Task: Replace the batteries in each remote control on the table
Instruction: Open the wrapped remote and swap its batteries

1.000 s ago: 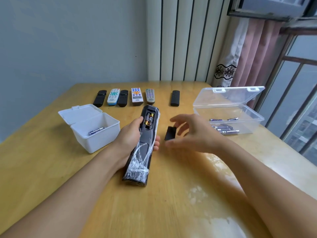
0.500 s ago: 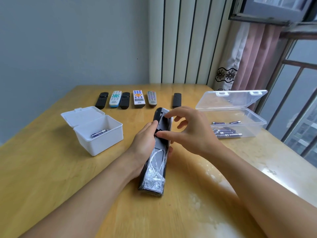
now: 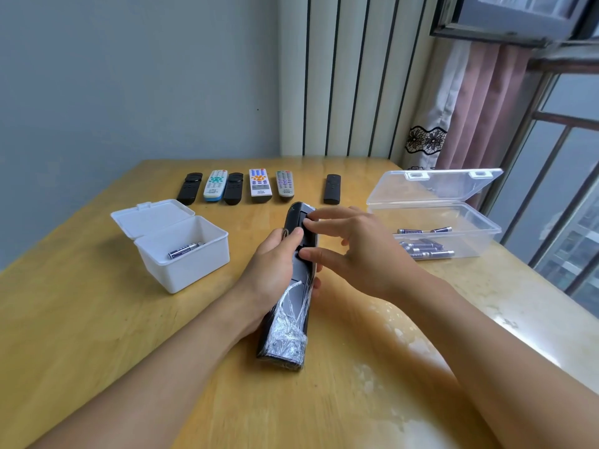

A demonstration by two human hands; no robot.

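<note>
Here the left hand (image 3: 272, 270) grips a long black remote (image 3: 293, 286) around its middle, back side up, its near end resting on the wooden surface (image 3: 97, 335) and its far end raised. Crinkled clear plastic film (image 3: 290, 328) wraps the near half of the remote. The right hand (image 3: 353, 251) is spread over the far half, thumb and forefinger tips pressing on the dark battery cover (image 3: 304, 230), the other fingers loose and curled above it.

Left of the hands stands an open white box (image 3: 181, 260) with its lid tipped back, one battery (image 3: 183, 250) lying inside. To the right sits an open clear plastic box (image 3: 453, 218), lid raised, holding several batteries (image 3: 421, 249) on its floor.

Along the far edge of the surface lies a row of six more remotes: a black one (image 3: 189, 188), a white and blue one (image 3: 215, 185), another black one (image 3: 233, 188), a white one with coloured buttons (image 3: 259, 185), a grey one (image 3: 285, 183), and, a little apart to the right, a slim black one (image 3: 332, 188).
</note>
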